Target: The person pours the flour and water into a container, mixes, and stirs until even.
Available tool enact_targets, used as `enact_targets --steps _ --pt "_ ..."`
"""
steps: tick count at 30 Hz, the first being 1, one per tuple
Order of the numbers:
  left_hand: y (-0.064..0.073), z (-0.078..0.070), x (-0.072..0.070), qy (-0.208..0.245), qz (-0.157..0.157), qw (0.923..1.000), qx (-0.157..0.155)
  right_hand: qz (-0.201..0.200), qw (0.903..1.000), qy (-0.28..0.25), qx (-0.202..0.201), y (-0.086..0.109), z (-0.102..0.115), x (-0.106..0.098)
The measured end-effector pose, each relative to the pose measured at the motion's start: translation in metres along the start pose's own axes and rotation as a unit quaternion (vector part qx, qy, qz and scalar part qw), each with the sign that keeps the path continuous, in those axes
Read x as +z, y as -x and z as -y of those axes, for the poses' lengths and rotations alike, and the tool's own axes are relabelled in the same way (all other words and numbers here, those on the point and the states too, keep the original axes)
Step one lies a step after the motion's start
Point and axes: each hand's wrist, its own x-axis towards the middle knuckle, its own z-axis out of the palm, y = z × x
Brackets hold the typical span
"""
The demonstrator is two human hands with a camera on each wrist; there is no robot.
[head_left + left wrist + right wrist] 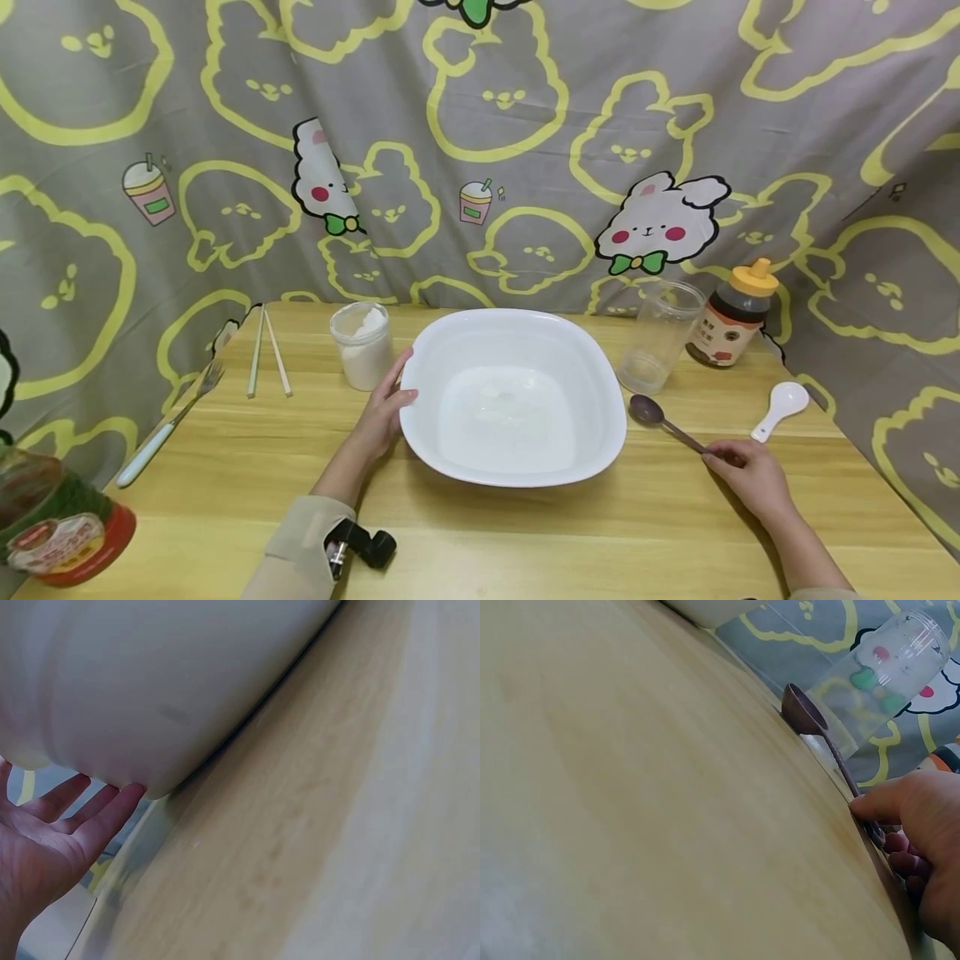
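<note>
A white plastic basin [510, 467] stands mid-table with a little clear liquid or a shine on its bottom. My left hand [382, 417] holds its left side, thumb at the rim and fingers against the outer wall; in the left wrist view the fingertips [131, 791] touch that wall low down. On the right, my right hand [750, 475] pinches the handle end of a dark brown long-handled spoon [647, 409]. The spoon's bowl lies close to the basin's right side. In the right wrist view, thumb and forefinger grip the handle of the spoon [804, 711].
Behind the basin's left side stands a jar of white powder [363, 350]. Chopsticks [276, 350] and a fork [168, 429] lie farther left, near a red-lidded jar [60, 517]. Rightward are a clear cup [656, 342], a yellow-capped bottle [731, 317] and a white spoon [783, 404]. A patterned curtain [390, 108] hangs behind.
</note>
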Motion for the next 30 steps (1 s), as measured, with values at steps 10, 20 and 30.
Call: enact_targets --steps 10,20,30 --pt "0.0002 0.0009 0.0005 0.002 0.004 1.0 0.001 -0.011 0.9997 -0.006 -0.021 -0.0011 0.0015 -0.0017" --pt "-0.0002 0.0006 -0.0003 -0.001 0.002 1.0 0.002 -0.025 0.9988 0.005 -0.042 -0.0044 0.0007 -0.0013" --pt "-0.0004 0.0013 -0.0002 -0.002 0.002 1.0 0.005 -0.034 0.9979 0.007 -0.055 -0.0063 -0.0016 0.0017"
